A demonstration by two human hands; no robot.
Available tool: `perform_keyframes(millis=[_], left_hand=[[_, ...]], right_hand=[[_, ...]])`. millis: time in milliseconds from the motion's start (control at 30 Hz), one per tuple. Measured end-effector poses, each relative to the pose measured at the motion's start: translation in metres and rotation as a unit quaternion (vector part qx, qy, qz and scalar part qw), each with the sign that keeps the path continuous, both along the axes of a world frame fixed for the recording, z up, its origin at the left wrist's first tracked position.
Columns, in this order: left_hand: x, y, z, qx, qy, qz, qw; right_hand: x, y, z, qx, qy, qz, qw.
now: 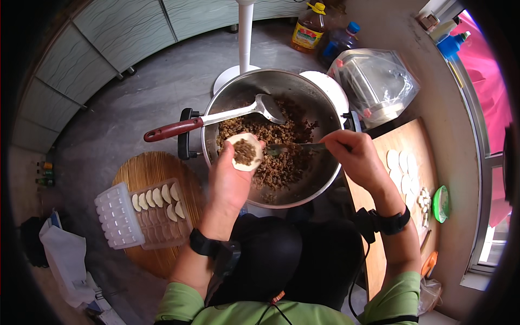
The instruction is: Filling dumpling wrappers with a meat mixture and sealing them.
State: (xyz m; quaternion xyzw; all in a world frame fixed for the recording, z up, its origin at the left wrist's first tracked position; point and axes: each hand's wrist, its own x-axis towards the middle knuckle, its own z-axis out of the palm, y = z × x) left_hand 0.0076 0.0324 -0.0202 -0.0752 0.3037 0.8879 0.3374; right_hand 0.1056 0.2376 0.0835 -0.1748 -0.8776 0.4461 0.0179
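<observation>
My left hand (231, 176) holds a round dough wrapper (252, 163) with brown minced filling (244, 152) on its middle. My right hand (355, 158) grips the end of a flat metal spreader (300, 147), whose other end lies over the filling in a large steel pot (272, 203). Across the pot's left rim rests a metal ladle with a dark red handle (174, 130). Folded dumplings (156, 197) sit in the upper rows of a clear plastic tray (162, 239) at the left, with its ribbed lid (118, 215) beside it.
A round wooden stool (150, 162) bears the tray. On a wooden board (373, 227) at the right lie flat wrappers (400, 168), small dough pieces (424, 203) and a green bowl (441, 204). A white stand (245, 40), an oil bottle (308, 32) and a plastic-wrapped appliance (371, 87) are behind the pot.
</observation>
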Motion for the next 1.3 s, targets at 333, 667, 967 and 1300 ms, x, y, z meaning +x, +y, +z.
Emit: perform_keyframes(millis=[333,667,967,1300], left_hand=[[0.008,0.001,0.011,0.032,-0.023,-0.013,0.999],[0.025,0.000,0.044,0.058,-0.072,-0.056,0.994],[0.034,0.001,0.060,0.065,-0.044,-0.051,0.996],[0.027,0.007,0.044,0.040,-0.034,-0.027,0.998]], right_hand=[[0.006,-0.048,-0.054,0.429,-0.090,0.326,0.838],[0.011,-0.056,-0.019,0.378,0.102,0.236,0.889],[0.011,-0.063,-0.010,0.294,0.244,0.168,0.909],[0.007,-0.055,-0.021,0.336,0.221,0.154,0.903]])
